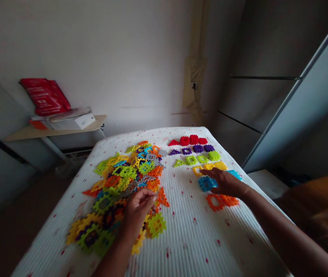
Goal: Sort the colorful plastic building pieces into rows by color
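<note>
My left hand [140, 204] is closed in a pinch over the right side of a mixed pile of toothed plastic building tiles [125, 171]. Whatever its fingertips hold, if anything, does not show. An orange triangular tile [163, 197] and a lime window tile [156, 225] lie close beside it. My right hand [221, 181] is stretched out palm down, fingers apart, above the sorted rows. Its fingers reach over the yellow tiles [210, 166], with the thumb by a blue tile [206, 184]. Part of the blue row is hidden under this hand. Orange tiles [216, 201] lie just nearer.
Rows of red [184, 141], purple [186, 151] and lime tiles [191, 160] lie farther back on the white quilted bedcover [189, 238]. At the left, a small table [25, 132] bears a white box and a red bag [45, 96]. A wardrobe [256, 100] stands right.
</note>
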Motion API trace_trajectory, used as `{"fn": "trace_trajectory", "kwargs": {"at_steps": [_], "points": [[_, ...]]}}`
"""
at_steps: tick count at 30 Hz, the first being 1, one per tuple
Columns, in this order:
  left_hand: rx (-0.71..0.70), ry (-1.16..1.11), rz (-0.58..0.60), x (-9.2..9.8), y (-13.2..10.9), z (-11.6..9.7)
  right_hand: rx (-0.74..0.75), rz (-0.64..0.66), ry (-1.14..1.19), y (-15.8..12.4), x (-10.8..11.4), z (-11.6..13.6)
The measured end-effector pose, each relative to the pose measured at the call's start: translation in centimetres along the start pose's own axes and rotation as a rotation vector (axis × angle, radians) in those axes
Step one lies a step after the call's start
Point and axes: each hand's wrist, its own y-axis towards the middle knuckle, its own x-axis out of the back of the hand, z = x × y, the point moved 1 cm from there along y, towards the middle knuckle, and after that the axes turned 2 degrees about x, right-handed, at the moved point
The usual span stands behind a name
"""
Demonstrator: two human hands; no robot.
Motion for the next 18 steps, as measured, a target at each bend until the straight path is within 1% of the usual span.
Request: {"fn": "trace_trajectory", "kwargs": {"at_steps": [4,6,8,10,13,15,17,18], "points": [[-0.053,0.072,0.004,0.0,-0.1,0.1,0.084,-0.117,0.044,0.0,-0.2,0.8],[-0.097,0.154,-0.014,0.5,0.0,-0.3,0.117,-0.175,0.081,0.2,-0.4,2.1],[-0.139,0.264,-0.063,1.7,0.4,-1.1,0.154,-0.202,0.127,0.5,-1.0,4.3],[-0.179,0.402,-0.143,3.6,1.4,-2.2,0.211,-0.197,0.173,1.1,-1.7,6.9],[-0.217,0.604,-0.296,7.6,4.5,-4.1,0.300,-0.169,0.211,2.2,-2.8,10.3],[-0.194,0.749,-0.375,10.1,7.1,-4.9,0.334,-0.162,0.209,2.8,-3.7,11.7],[-0.143,0.881,-0.397,11.8,9.8,-5.1,0.367,-0.160,0.202,3.2,-4.6,12.4],[-0.114,0.939,-0.396,12.3,10.9,-5.0,0.385,-0.159,0.200,3.3,-5.0,12.6]]}}
